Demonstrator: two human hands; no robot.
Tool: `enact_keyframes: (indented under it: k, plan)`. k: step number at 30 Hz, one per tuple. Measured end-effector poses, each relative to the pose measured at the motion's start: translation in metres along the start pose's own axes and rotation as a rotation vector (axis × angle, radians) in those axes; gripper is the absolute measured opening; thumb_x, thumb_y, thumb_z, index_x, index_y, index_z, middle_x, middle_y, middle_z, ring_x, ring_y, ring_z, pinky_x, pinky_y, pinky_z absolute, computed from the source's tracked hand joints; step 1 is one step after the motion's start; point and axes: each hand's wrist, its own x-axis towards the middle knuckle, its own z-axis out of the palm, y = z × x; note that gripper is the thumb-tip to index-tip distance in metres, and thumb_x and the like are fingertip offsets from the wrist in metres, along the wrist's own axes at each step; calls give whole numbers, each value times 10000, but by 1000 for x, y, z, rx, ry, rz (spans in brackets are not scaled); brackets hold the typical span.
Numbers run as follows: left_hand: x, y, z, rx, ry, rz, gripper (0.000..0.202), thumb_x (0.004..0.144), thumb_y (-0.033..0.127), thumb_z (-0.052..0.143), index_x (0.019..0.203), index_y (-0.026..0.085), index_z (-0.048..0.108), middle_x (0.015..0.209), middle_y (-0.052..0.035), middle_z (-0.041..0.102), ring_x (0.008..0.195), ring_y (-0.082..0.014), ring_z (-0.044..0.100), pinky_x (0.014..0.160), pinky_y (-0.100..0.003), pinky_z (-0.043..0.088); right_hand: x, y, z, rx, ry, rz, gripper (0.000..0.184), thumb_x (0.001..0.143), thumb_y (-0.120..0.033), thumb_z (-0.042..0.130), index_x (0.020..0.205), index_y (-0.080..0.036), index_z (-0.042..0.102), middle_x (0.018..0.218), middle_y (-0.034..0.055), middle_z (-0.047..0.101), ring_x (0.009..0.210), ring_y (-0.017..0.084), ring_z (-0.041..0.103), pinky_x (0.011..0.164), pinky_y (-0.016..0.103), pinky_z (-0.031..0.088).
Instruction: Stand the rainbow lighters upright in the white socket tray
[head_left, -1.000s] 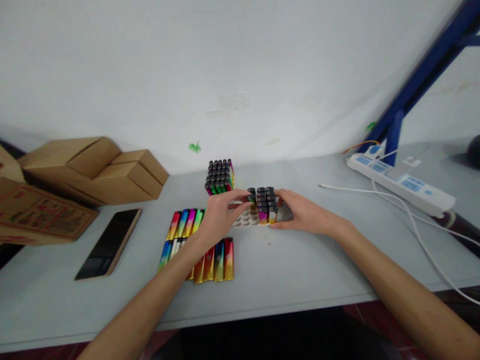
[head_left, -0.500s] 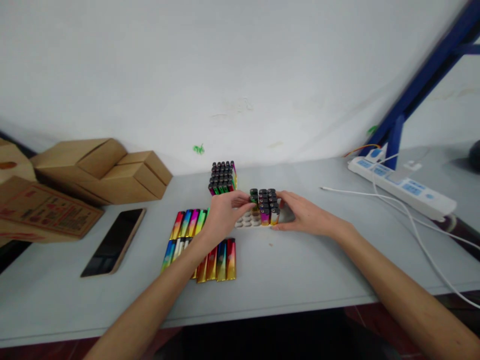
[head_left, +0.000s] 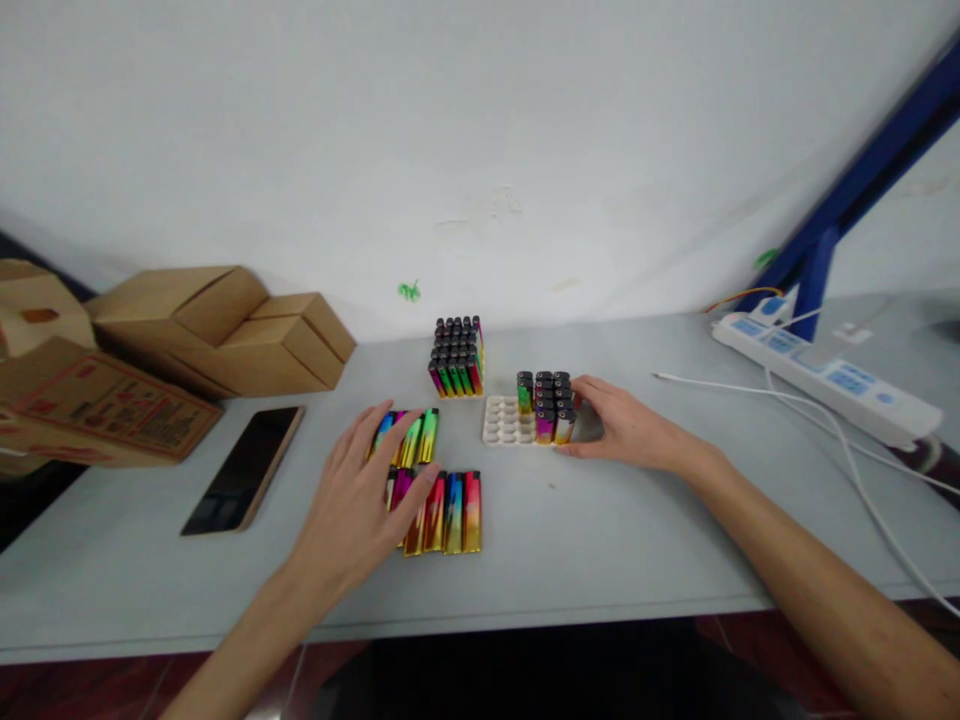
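My left hand (head_left: pixel 364 490) is over two rows of metallic rainbow lighters (head_left: pixel 453 515) lying flat, its fingers spread and nothing visibly gripped. Part of those rows is hidden beneath it. To the right sits a white tray (head_left: pixel 501 422) with round holes, whose left part shows bare holes. Lighters with black tops (head_left: pixel 553 405) stand upright in its right part. My right hand (head_left: pixel 615 425) curves round the tray's right end, thumb at the front corner and fingers along the side, holding it. Behind, a full block of upright lighters (head_left: pixel 457 358) stands near the wall.
A phone (head_left: pixel 244 470) lies at the left, with cardboard boxes (head_left: pixel 217 330) behind it. On the right are a white power strip (head_left: pixel 825 375) and a white cable (head_left: pixel 832 430). A blue metal frame (head_left: pixel 862 190) rises at the far right. The table's front edge (head_left: pixel 525 622) runs below.
My left hand has left the tray and moved left and toward me, over the flat lighters, its fingers spreading. A green lighter stands in the tray where it was. My right hand stays at the tray.
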Motion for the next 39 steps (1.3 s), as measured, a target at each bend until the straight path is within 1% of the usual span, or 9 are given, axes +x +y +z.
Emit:
enact_keyframes:
  k: [3, 5, 11, 17, 21, 25, 28, 34, 39]
  plan:
    - [-15, 2, 9, 131, -110, -41, 639, 1000, 577, 487, 1579, 319, 404, 1679, -122, 318, 1558, -418, 237, 1186, -708, 278, 0, 2, 0, 7, 8, -7, 515, 802, -442, 802, 1173, -158, 583, 1087, 124, 640, 953, 286, 640, 872, 430, 549]
    - [-15, 9, 17, 174, -143, -56, 692, 983, 608, 504, 1604, 335, 365, 1693, -120, 294, 1567, -439, 191, 1181, -730, 255, -1, 3, 0, 13, 9, -10, 522, 805, -436, 800, 1193, -163, 582, 1092, 123, 647, 953, 288, 647, 862, 424, 550]
    - [-6, 18, 31, 217, -141, -49, 770, 939, 643, 563, 1619, 370, 326, 1706, -104, 273, 1566, -459, 178, 1184, -739, 231, -3, 8, 0, -9, 34, -21, 555, 801, -427, 802, 1239, -172, 574, 1109, 128, 663, 961, 298, 651, 858, 436, 553]
    - [-6, 12, 26, 210, -178, -106, 780, 952, 651, 533, 1632, 358, 289, 1713, -108, 252, 1570, -461, 161, 1161, -761, 247, -3, 11, 0, -4, 36, -9, 536, 804, -427, 798, 1222, -173, 577, 1108, 124, 659, 964, 294, 651, 867, 435, 553]
    - [-5, 7, 28, 216, -199, -127, 771, 942, 670, 533, 1617, 356, 332, 1698, -111, 294, 1560, -475, 181, 1142, -787, 239, -3, 11, 0, -6, 28, -7, 541, 809, -431, 795, 1225, -170, 568, 1120, 126, 652, 971, 294, 652, 875, 432, 552]
    - [-6, 4, 34, 228, -196, -102, 719, 950, 660, 534, 1592, 371, 390, 1683, -100, 333, 1560, -456, 206, 1163, -745, 252, -3, 12, 0, -7, 21, -15, 552, 822, -450, 788, 1232, -158, 560, 1120, 132, 652, 971, 294, 651, 874, 432, 553]
    - [-7, 6, 38, 228, -171, -91, 721, 949, 662, 534, 1588, 352, 407, 1679, -107, 341, 1562, -441, 212, 1181, -700, 265, -4, 13, 0, 11, 38, -16, 578, 812, -451, 796, 1258, -170, 560, 1126, 127, 661, 960, 294, 656, 864, 435, 556]
    - [-5, 22, 40, 199, -165, -58, 758, 952, 682, 503, 1596, 292, 404, 1661, -121, 374, 1570, -419, 200, 1196, -647, 271, -4, 14, 2, 6, 53, -14, 613, 810, -453, 790, 1294, -158, 557, 1131, 137, 665, 957, 301, 658, 869, 454, 559]
    - [-2, 32, 46, 175, -149, -40, 775, 937, 708, 506, 1590, 301, 411, 1661, -120, 376, 1558, -414, 238, 1202, -639, 263, -3, 15, -1, -15, 62, -16, 564, 804, -446, 793, 1249, -169, 586, 1105, 128, 668, 971, 307, 658, 877, 451, 556]
